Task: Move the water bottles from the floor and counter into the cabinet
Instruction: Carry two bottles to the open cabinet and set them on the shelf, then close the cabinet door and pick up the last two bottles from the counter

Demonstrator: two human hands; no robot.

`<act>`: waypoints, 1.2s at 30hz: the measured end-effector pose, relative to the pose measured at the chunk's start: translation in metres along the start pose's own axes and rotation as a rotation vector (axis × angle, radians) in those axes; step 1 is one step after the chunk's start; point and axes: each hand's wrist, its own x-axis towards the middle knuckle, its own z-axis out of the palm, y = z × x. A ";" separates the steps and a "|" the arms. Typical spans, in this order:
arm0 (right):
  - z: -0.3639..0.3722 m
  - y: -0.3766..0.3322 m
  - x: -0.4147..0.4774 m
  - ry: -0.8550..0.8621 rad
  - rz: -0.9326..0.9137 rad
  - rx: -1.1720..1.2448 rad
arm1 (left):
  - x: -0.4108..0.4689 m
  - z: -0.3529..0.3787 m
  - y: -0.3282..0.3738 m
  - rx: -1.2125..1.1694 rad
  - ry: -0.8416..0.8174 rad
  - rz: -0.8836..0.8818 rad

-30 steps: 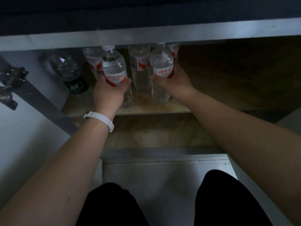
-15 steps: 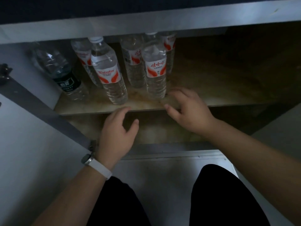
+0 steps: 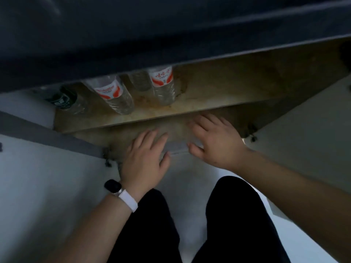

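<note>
Several clear water bottles stand on the cabinet shelf [image 3: 199, 109], their tops hidden behind the dark counter edge. One with a red and white label [image 3: 114, 95] stands left of centre, another red-labelled one [image 3: 163, 86] to its right, and a green-labelled bottle [image 3: 65, 100] at the far left. My left hand [image 3: 145, 160], with a watch on a white strap at the wrist, hovers below the shelf with fingers relaxed and holds nothing. My right hand [image 3: 216, 141] is beside it, fingers spread, also empty.
The dark counter [image 3: 152, 35] overhangs the cabinet. An open white cabinet door [image 3: 38, 186] stands at the left and another [image 3: 313, 133] at the right. My legs in dark trousers [image 3: 237, 224] are below, over a pale floor.
Both hands have let go of the two red-labelled bottles and drawn back out of the cabinet toward me. The view has tilted downward, so the bottle tops are now hidden.
</note>
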 end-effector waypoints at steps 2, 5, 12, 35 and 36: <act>-0.031 -0.007 -0.019 -0.030 0.015 0.024 | -0.008 -0.036 0.016 -0.026 -0.092 -0.018; -0.087 -0.017 -0.044 -0.078 0.024 0.057 | -0.019 -0.094 0.039 -0.035 -0.158 -0.001; -0.220 -0.037 -0.088 -0.111 0.084 0.091 | -0.019 -0.220 0.101 -0.019 -0.223 0.109; -0.458 -0.106 -0.211 0.214 0.911 -0.122 | 0.083 -0.412 0.202 -0.113 -0.140 0.903; -0.460 -0.111 -0.216 0.224 0.948 -0.133 | 0.083 -0.414 0.207 -0.117 -0.143 0.941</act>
